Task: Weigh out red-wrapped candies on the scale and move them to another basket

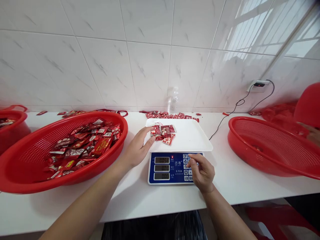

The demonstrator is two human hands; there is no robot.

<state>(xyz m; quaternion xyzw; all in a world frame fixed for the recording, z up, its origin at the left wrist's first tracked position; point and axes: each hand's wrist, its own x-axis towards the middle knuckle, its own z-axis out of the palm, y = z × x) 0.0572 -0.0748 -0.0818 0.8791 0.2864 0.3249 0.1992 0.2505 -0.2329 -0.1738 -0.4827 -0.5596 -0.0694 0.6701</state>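
A blue-fronted digital scale (170, 168) with a white weighing tray (190, 138) stands on the white counter. A small pile of red candy packets (163, 133) lies on the tray's far left part. My left hand (137, 148) lies beside the tray, fingers stretched out, fingertips touching the packets. My right hand (201, 171) rests on the scale's keypad, fingers curled, one fingertip on a key. A large red basket (30, 160) at the left holds several more red packets (83, 145).
An empty-looking red basket (270, 146) sits at the right, another red bowl (11, 128) at the far left. Loose packets (170, 115) and a clear bottle (173, 100) stand by the tiled wall. A black cable (235, 108) runs to a wall socket. Another person's hand (312, 133) shows at the right edge.
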